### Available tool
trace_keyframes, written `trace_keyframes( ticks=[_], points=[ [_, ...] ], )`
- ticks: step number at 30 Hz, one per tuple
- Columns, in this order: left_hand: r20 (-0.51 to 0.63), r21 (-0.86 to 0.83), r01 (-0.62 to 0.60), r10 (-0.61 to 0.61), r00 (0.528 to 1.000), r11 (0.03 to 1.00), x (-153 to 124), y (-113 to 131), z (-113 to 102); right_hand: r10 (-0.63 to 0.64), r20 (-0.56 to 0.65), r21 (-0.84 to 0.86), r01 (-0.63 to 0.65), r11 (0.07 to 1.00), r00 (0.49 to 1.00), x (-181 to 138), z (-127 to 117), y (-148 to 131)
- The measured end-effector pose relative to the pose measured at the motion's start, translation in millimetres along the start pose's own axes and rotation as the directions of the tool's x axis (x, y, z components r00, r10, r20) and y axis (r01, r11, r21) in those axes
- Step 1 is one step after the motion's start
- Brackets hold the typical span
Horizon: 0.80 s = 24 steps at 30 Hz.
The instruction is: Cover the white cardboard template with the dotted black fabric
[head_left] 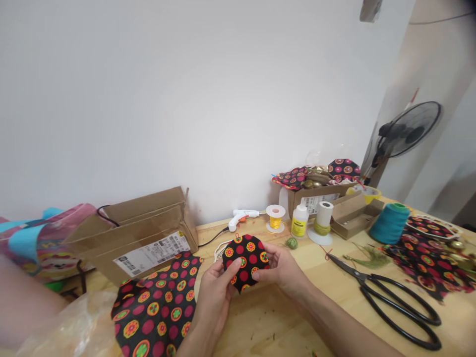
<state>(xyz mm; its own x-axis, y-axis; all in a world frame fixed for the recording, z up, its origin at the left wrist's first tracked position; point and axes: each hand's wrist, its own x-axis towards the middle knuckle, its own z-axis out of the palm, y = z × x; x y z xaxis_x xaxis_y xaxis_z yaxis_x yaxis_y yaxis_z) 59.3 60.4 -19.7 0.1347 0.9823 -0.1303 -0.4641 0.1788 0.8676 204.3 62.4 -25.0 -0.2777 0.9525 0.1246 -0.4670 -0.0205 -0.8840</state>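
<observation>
Between both hands, a rounded piece of black patterned fabric point(245, 255) with red dots and bright flowers is held above the table. My left hand point(219, 287) grips its left edge, thumb on the front face. At the right edge, my right hand point(278, 270) pinches it with thumb and fingers. White cord or a thin white frame point(220, 250) shows behind the piece at upper left; what it belongs to is partly hidden. A larger sheet of the same fabric point(159, 310) lies to the left of my left hand.
Black-handled scissors point(372, 287) lie at right. A glue gun point(241, 218), yellow thread spool point(275, 220), glue bottle point(299, 220) and teal thread cone point(388, 223) stand behind. Cardboard boxes point(148, 233) sit along the wall. Someone's bare limb point(26, 302) shows at far left.
</observation>
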Motion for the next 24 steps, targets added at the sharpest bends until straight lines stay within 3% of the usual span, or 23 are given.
trace_keyframes(
  ticks=[9, 17, 24],
  points=[
    [-0.107, 0.055, -0.055, 0.061, 0.992, 0.997, 3, -11, 9, -0.019, -0.233, -0.017, 0.015, 1.0, 0.972, 0, 4, 5],
    [-0.135, 0.178, -0.061, 0.086, 0.987, 0.982, 2, -14, 13, 0.017, -0.275, 0.051, -0.003, 0.999, 0.961, -3, 4, 1],
    [-0.062, 0.061, -0.008, 0.012, 0.998, 0.998, 1, -5, 10, 0.002, -0.304, 0.035, 0.009, 0.999, 0.953, -2, 2, -1]
  ],
)
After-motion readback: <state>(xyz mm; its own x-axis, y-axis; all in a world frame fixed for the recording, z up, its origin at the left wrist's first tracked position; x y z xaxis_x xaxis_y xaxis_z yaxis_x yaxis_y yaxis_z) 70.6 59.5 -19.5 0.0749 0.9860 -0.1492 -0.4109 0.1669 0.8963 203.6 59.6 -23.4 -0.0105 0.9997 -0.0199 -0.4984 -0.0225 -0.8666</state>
